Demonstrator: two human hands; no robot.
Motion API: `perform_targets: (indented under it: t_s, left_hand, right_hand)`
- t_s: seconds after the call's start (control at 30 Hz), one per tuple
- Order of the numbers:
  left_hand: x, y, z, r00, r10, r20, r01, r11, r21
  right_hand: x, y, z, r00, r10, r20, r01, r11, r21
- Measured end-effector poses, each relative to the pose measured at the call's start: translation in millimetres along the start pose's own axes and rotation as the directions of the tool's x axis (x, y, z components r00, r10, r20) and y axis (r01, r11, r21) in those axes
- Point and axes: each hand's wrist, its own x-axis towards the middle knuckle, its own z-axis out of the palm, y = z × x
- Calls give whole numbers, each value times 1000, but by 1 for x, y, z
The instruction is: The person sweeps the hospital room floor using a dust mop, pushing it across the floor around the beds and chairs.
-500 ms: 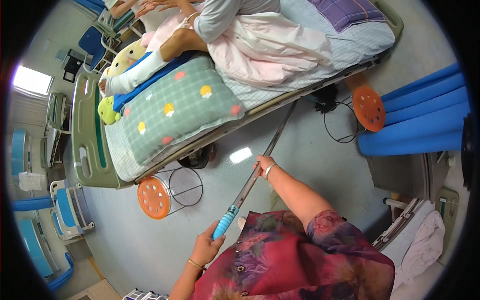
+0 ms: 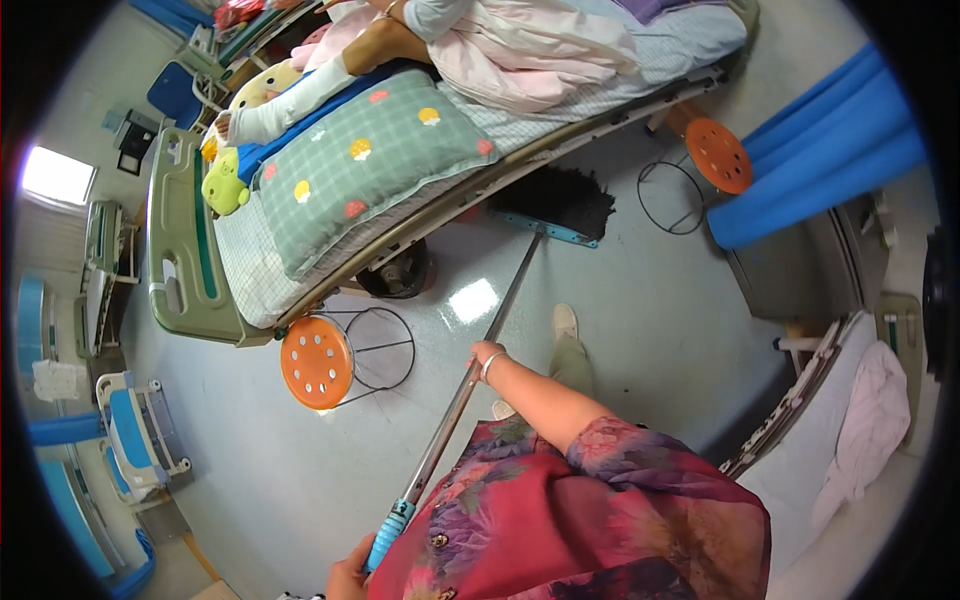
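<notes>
A long mop (image 2: 507, 303) with a metal pole slants from near my body toward the bed. My left hand (image 2: 350, 577) is closed on the blue ribbed grip at its lower end, partly cut off by the frame edge. Farther up, my right hand (image 2: 484, 360) wraps round the metal pole. The mop's wide head has a blue bar and dark, shaggy strands (image 2: 560, 200); it lies on the floor beside the bed's edge, its far side partly under the bed frame.
A person with a white-wrapped leg (image 2: 300, 103) is on the bed (image 2: 235, 265), next to a green checked pillow (image 2: 370, 165). Orange stools (image 2: 317, 362) lie tipped near the bed. A dark bin (image 2: 400, 272) stands under it. Blue curtain (image 2: 820, 150) and a cabinet (image 2: 800, 265) are right.
The mop head has come out from under the bed onto open floor. Both my hands have drawn the pole back toward my body, to the lower left.
</notes>
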Motion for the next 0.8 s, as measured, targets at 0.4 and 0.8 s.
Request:
perform_targets:
  t_s: [0.4, 0.8]
  left_hand:
    - [38, 50, 9, 840, 491, -231, -318, 791, 522]
    - [109, 159, -2, 614, 782, -110, -498, 492, 714]
  right_hand:
    - [-27, -48, -45, 977, -192, -92, 172, 966, -192]
    - [-36, -85, -142, 995, 31, -90, 18, 868, 497]
